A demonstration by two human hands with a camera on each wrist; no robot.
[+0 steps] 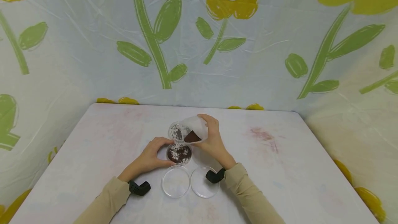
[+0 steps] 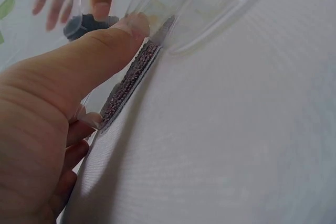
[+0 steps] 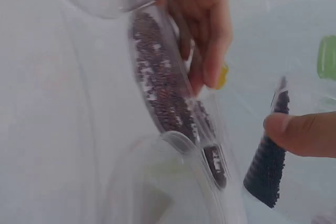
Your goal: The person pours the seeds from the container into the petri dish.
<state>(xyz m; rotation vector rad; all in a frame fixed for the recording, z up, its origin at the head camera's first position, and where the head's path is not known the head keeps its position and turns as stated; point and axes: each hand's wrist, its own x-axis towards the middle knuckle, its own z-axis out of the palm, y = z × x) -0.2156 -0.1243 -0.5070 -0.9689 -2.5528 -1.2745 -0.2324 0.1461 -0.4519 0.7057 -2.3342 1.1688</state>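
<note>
My left hand (image 1: 152,156) grips the rim of a round clear petri dish (image 1: 179,154), thumb on the near side and fingers on the far side. Dark brown grains mixed with white bits fill it. In the left wrist view the thumb presses the dish's edge (image 2: 128,82). Above and to the right, my right hand (image 1: 214,141) holds a clear plastic cup (image 1: 198,123) tipped on its side towards the dishes. Dark grains (image 3: 268,171) lie heaped inside it, beside the right thumb (image 3: 302,134). Just behind sits a second dish (image 1: 174,130) with dark and white grains, partly hidden by the cup.
Two clear round lids or shallow dishes lie side by side in front, a left one (image 1: 175,182) and a right one (image 1: 200,191) partly under the right wrist's black camera (image 1: 215,176). A white cloth covers the table (image 1: 280,182); flower-printed sheets (image 1: 248,72) hang around it.
</note>
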